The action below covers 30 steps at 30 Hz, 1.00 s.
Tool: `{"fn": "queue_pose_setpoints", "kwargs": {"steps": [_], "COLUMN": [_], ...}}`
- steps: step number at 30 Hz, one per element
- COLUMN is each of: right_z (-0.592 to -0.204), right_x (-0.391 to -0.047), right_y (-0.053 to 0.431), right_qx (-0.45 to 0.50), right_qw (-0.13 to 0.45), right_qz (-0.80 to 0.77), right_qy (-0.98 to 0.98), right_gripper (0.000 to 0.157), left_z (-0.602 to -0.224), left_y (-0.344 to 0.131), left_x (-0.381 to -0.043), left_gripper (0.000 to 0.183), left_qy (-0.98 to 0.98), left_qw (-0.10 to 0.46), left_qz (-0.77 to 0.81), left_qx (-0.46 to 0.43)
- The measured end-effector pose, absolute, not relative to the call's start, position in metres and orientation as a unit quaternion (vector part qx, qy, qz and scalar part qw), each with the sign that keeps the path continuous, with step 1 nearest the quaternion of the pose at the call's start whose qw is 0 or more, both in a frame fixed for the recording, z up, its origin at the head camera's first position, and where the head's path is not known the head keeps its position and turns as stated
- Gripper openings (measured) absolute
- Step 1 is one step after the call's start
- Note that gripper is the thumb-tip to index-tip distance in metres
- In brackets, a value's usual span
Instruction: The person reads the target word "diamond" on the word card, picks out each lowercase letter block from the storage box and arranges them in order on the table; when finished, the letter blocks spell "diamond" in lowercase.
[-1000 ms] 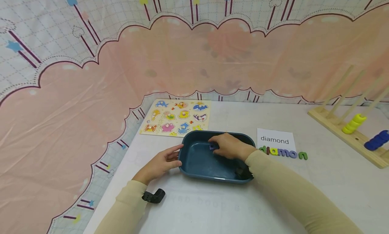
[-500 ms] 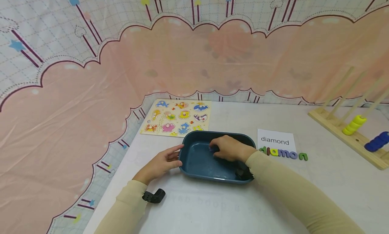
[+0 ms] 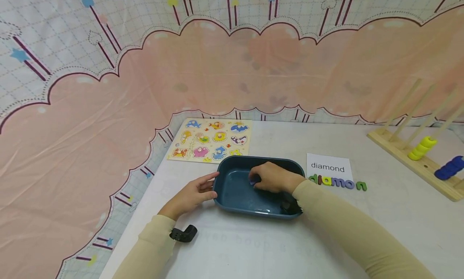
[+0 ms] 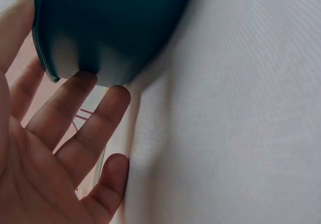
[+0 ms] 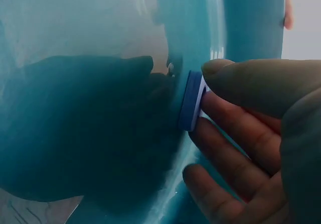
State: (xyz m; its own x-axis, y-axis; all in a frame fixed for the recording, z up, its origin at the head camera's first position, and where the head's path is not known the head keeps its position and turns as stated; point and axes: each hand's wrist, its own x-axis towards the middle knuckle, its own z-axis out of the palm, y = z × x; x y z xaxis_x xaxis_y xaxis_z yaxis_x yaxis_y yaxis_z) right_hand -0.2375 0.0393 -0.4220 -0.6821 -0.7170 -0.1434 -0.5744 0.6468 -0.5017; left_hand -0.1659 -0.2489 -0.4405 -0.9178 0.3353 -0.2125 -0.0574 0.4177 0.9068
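Observation:
My right hand (image 3: 272,176) is inside a dark teal basin (image 3: 237,206), pinching a small purple letter (image 5: 191,101) between thumb and fingers. In the right wrist view the letter stands on edge close to the basin's inner surface; its shape is mostly hidden. My left hand (image 3: 190,196) rests against the basin's left end with its fingers spread. The left wrist view shows those fingertips right at the basin's outer wall. Right of the basin, a white card (image 3: 328,166) reads "diamond". Colourful letters (image 3: 337,182) along its lower edge spell "diamo", with a green n (image 3: 361,185) slightly apart.
A wooden puzzle board (image 3: 210,140) with sea animals lies behind the basin at left. At far right stands a wooden peg rack (image 3: 413,162) with yellow rings (image 3: 422,147) and blue rings (image 3: 449,167). A patterned curtain (image 3: 232,73) hangs behind the white table (image 3: 253,246).
The purple letter has been turned within my right fingers and shows less than a second ago, as the fingers draw in around it. My left hand and the basin have stayed in place.

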Motion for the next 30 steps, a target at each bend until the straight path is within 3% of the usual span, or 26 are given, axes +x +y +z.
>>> {"fn": "queue_pose_setpoints", "kwargs": {"steps": [14,22,30], "right_z": [-0.4234,-0.4245,-0.4271], "right_x": [-0.2385,-0.2392,-0.2405], "right_y": [0.0358,0.0347,0.0329], "right_qx": [-0.371,-0.368,-0.372], "right_qw": [0.180,0.150,0.162], "right_qz": [-0.206,-0.188,-0.182], "right_qy": [0.887,0.898,0.896], "right_gripper": [0.031,0.039,0.027], "left_z": [-0.4415,-0.4418,-0.4441], "left_y": [-0.2495,-0.2498,-0.2510], "left_x": [-0.1666,-0.1674,-0.1695], "left_gripper": [0.070,0.070,0.070], "left_qy": [0.823,0.825,0.826], "left_qw": [0.182,0.182,0.184], "left_qz": [0.532,0.529,0.527], "left_qx": [0.080,0.078,0.082]}}
